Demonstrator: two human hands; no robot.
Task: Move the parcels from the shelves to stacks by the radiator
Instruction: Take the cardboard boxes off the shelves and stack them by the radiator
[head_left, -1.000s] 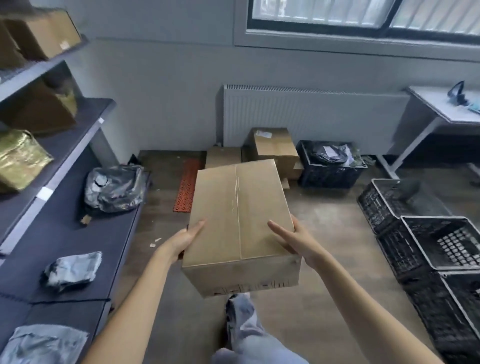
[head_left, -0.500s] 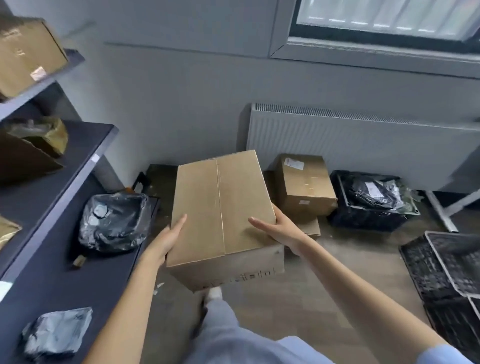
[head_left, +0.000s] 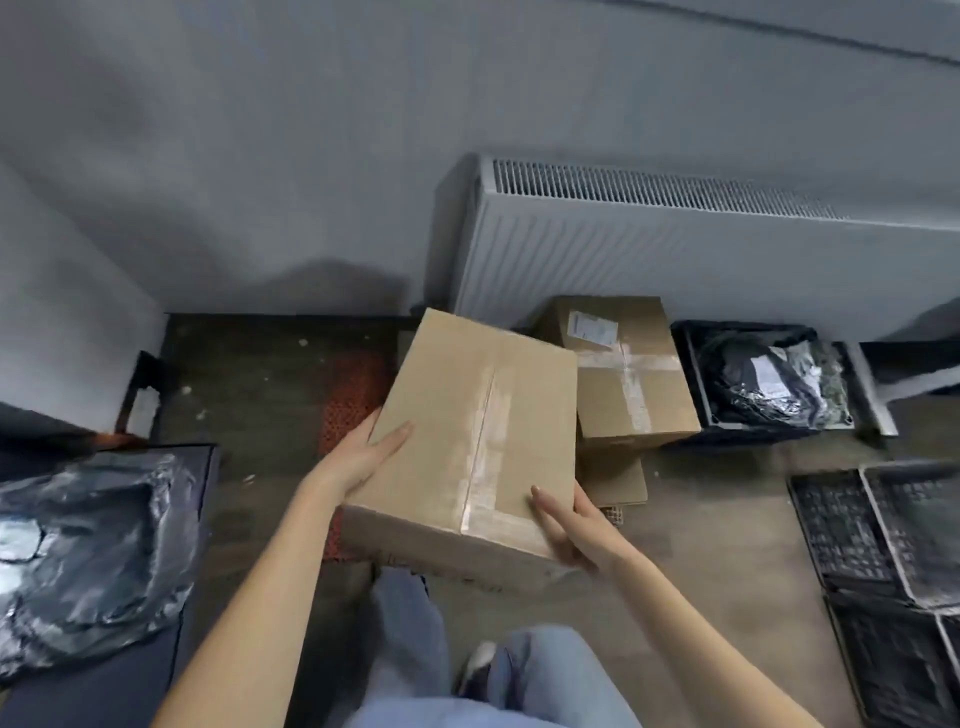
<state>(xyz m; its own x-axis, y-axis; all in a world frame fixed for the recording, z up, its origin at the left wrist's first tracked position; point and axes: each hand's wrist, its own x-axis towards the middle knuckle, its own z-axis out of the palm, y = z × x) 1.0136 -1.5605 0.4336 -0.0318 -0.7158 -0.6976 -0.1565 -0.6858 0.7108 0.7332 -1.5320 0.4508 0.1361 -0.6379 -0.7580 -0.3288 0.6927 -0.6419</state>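
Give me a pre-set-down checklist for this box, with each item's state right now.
1. Grip on both sides: left hand and right hand hold the carried box at opposite edges. Ok.
2. Box level: it is tilted. Not ok for release yet.
3. Landing spot: what lies under the box is hidden by it. Cannot tell.
4. Neighbour clearance: the labelled box by the radiator sits close on the right; the gap is unclear. Cannot tell.
5. Seal: tape along the top seam looks closed. Ok.
6. Footing: bare floor around the feet. Ok.
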